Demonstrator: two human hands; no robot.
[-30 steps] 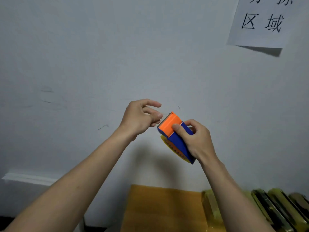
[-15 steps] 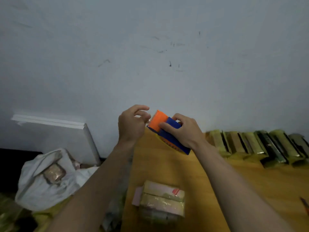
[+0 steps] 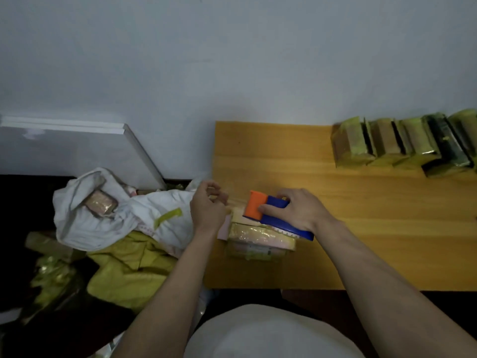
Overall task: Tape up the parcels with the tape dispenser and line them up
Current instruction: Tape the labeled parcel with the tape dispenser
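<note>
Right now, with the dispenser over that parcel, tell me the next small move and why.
Probably press the tape end down onto the parcel. The right hand grips the tape dispenser just above it, while the left hand pinches near the orange front; the tape itself is too faint to confirm.

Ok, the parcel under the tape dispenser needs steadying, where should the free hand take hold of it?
Grip the parcel by its left end, coming from the left table edge. The tape dispenser and right hand cover its top right, while the left hand hovers beside that exposed end.
</note>
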